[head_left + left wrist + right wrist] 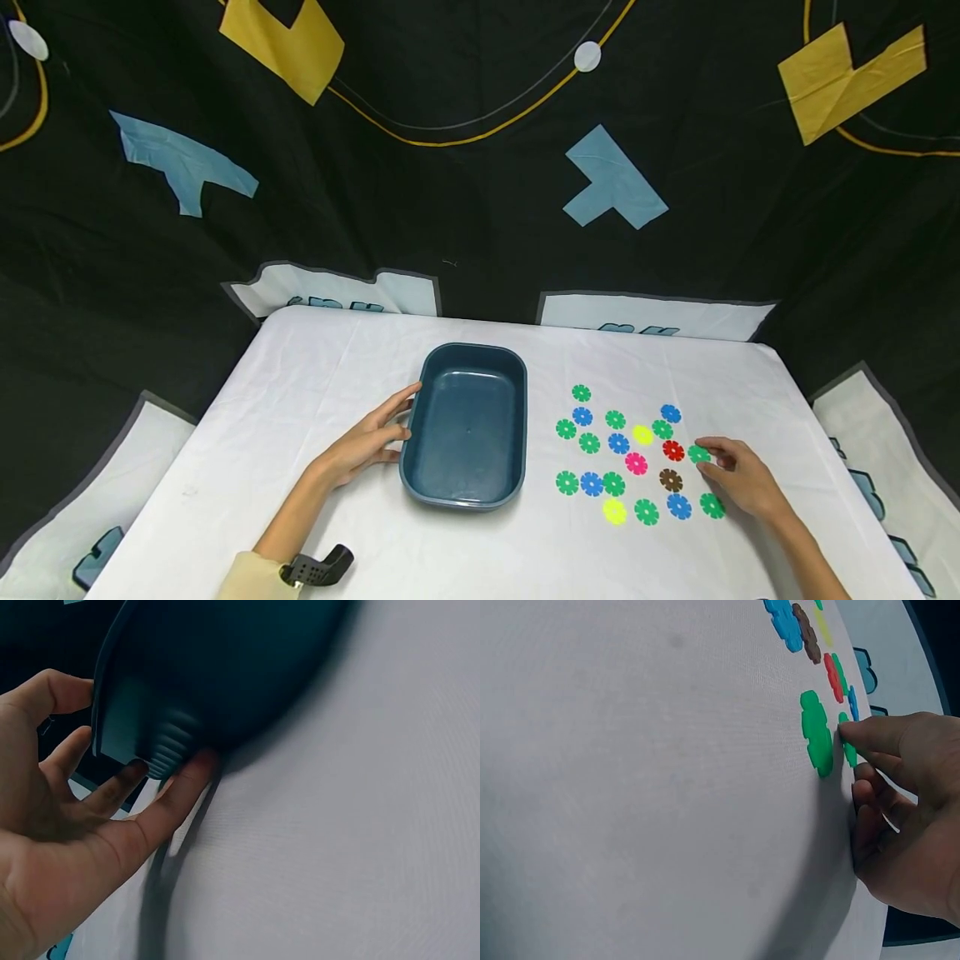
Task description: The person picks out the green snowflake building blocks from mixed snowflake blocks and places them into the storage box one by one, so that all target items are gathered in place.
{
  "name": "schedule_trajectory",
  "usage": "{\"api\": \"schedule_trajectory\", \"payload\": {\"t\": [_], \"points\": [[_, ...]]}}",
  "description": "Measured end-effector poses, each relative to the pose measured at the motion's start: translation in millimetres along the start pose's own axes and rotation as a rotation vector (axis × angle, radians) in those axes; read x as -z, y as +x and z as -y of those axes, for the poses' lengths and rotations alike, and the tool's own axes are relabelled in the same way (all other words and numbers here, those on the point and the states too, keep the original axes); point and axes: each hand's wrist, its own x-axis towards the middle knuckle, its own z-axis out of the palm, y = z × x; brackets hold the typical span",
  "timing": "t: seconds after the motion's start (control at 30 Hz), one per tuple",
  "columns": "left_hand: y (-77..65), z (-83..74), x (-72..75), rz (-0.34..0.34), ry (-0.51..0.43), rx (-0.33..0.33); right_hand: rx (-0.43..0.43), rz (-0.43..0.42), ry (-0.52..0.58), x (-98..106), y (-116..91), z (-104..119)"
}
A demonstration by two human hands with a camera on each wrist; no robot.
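Observation:
A dark blue-green plastic bin (pixel 465 492) stands at the middle of the white-covered table. My left hand (pixel 367 442) is at its left side, with fingertips against the outer wall; up close, the thumb lies by a ribbed part of the bin (pixel 176 739). To the right, my right hand (pixel 738 479) pinches a green notched disc (pixel 698 454) between thumb and fingers at the right edge of the scattered discs. In the right wrist view the thumb covers part of that green disc (pixel 848 742). Another green disc (pixel 712 505) lies close under this hand.
Several flat notched discs, such as a red disc (pixel 673 451), a brown disc (pixel 671 480), a pink disc (pixel 636 463) and a yellow disc (pixel 614 511), lie spread right of the bin. A black cloth (pixel 480 233) hangs behind the table.

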Motion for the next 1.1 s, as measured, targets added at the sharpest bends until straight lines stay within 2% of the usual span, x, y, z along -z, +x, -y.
{"api": "schedule_trajectory", "payload": {"t": [0.4,0.6,0.77,0.97,1.1], "points": [[1.5,0.8,-0.2,-0.008,-0.016,0.009,-0.074,-0.001,0.072,4.9,0.5,1.2],[0.8,2.0,0.2,-0.013,-0.013,0.014,-0.038,-0.063,0.087,5.8,-0.9,8.6],[0.4,2.1,0.4,-0.008,-0.017,0.011,0.029,-0.100,0.179,4.8,-4.8,36.9],[-0.6,2.4,1.4,-0.009,-0.023,0.010,0.133,-0.045,0.350,-2.3,-6.6,83.3],[0.4,3.4,1.3,0.000,-0.029,0.005,0.190,-0.020,0.410,-12.3,-8.4,113.1]]}}
